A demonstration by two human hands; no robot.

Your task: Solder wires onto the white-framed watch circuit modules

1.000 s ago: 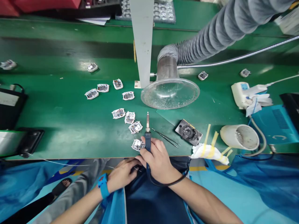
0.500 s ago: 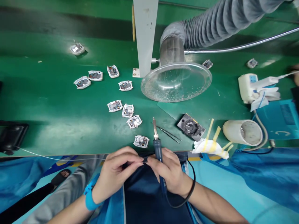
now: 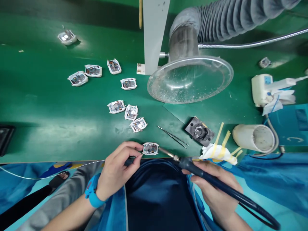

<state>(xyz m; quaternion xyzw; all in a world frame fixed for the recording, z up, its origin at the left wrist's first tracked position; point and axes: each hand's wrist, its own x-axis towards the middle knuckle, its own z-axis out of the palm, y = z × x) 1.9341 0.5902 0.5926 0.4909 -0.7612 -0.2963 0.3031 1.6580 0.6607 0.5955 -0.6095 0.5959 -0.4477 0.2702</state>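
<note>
My right hand (image 3: 215, 186) is wrapped round a soldering iron (image 3: 199, 170), which points left with its tip close to the right end of a white watch case (image 3: 150, 148) at the table's front edge. Small electronic parts show inside this case. At its left end is my left hand (image 3: 124, 165), fingers pinched together on a thin solder wire (image 3: 79, 166) that trails off to the left. The left fingertips touch or nearly touch the case. Whether the iron's tip touches it, I cannot tell. A pair of tweezers (image 3: 172, 137) lies behind the iron.
Several more watch cases (image 3: 116, 106) are spread over the green table (image 3: 48, 128). A clear fume hood (image 3: 190, 80) hangs from a grey hose (image 3: 223, 25). To the right are a black fixture (image 3: 199, 131), a taped white bundle (image 3: 218, 152), a white cup (image 3: 252, 138) and a blue box (image 3: 291, 125).
The iron has swung from upright to pointing left at the watch case, as my right hand moved right. My left hand has risen to the case, which now sits slightly further right. The view has shifted.
</note>
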